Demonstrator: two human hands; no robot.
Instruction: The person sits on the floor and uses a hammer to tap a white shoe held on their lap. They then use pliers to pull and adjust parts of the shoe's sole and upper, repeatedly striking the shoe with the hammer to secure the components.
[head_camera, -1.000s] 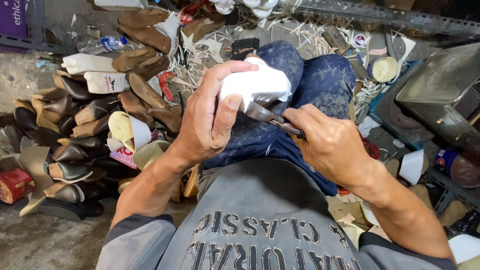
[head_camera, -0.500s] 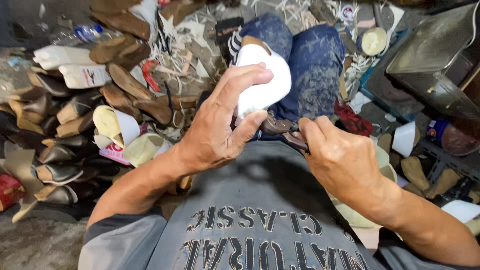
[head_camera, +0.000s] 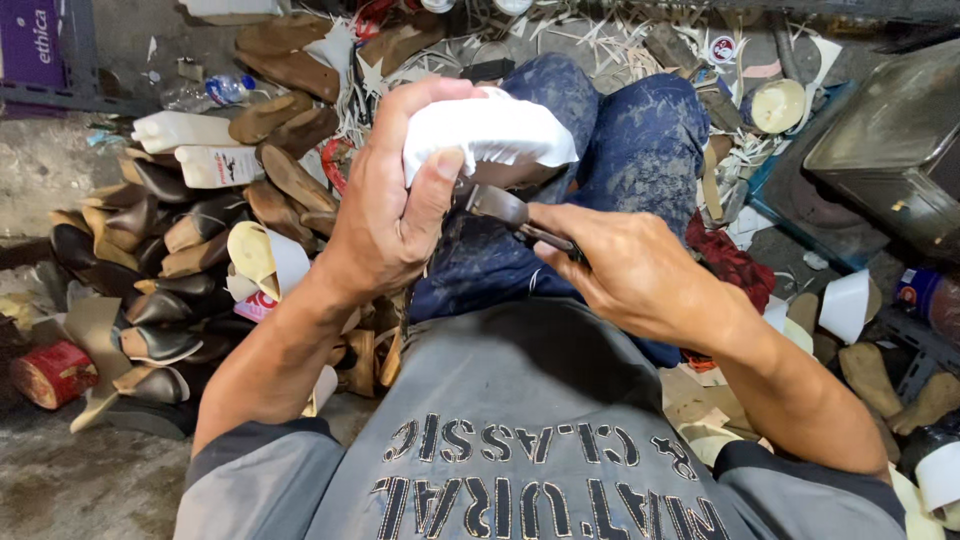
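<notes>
Pliers (head_camera: 520, 222) in the right hand (head_camera: 630, 275) are tugging white covering over the shoe form (head_camera: 490, 135); left hand (head_camera: 385, 215) is gripping it, edge half-done.

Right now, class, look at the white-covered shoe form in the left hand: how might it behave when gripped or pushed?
The white-covered shoe form probably stays stiff: the left hand clamps it and its rounded shape holds. Its white covering looks thin and pliable, wrinkling near the edge. Set down, its curved body might rock or tip.
</notes>
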